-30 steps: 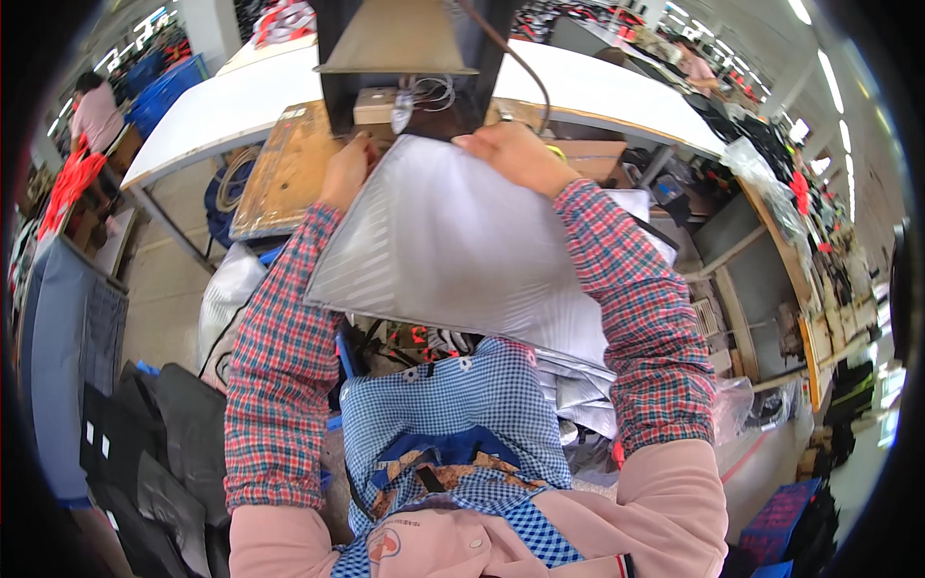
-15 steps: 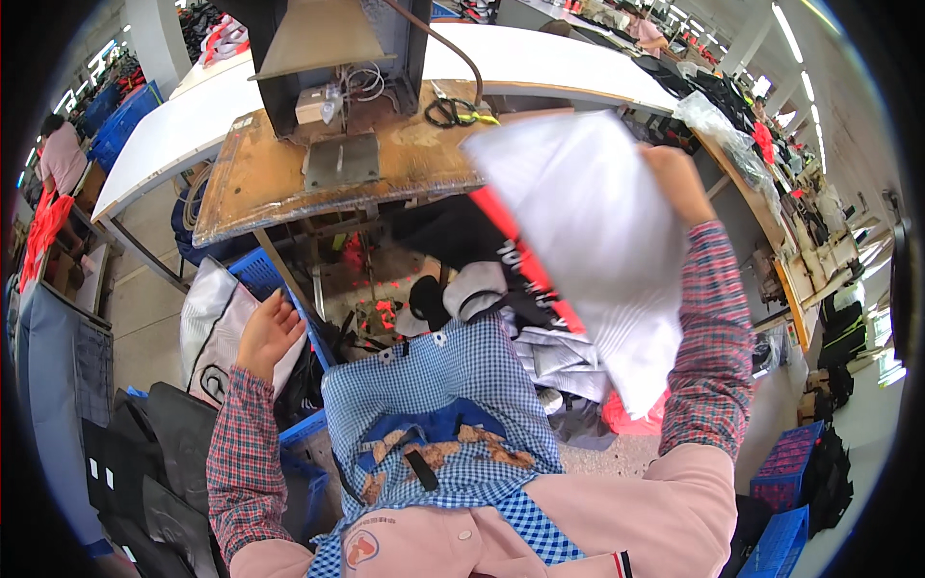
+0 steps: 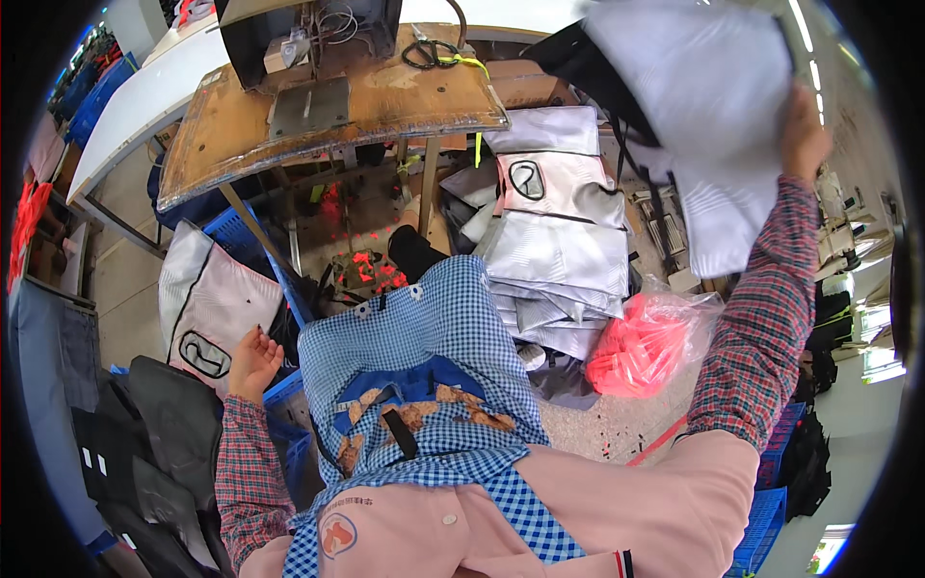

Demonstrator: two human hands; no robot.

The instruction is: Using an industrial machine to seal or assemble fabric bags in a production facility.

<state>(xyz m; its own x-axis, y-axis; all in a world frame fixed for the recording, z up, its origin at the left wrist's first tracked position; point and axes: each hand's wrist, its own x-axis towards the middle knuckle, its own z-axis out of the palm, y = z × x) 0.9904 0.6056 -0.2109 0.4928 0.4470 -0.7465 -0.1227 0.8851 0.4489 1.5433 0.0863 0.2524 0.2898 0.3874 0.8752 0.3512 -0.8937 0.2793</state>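
Observation:
My right hand, raised far out to the right, grips the edge of a white fabric piece with a black section along its left side. The piece hangs loose and is partly blurred. Lower left, my left hand is palm up with its fingers loosely bent and apart. A tiny dark spot shows at its fingertips, too small to name. Beside that hand lies a white and pale pink fabric piece with a black-outlined oval, over a blue crate. A stack of similar white pieces rests beyond my lap, right of centre.
A wooden worktable at the back carries a dark-housed machine and black-handled scissors. A clear bag of bright coral pieces sits right of the stack. Black sheets lie at lower left; blue crates stand at lower right.
My right hand has swung the white fabric piece up and to the right, uncovering the stack and the bag of coral pieces. My left hand stays low beside the crate. The view has shifted slightly.

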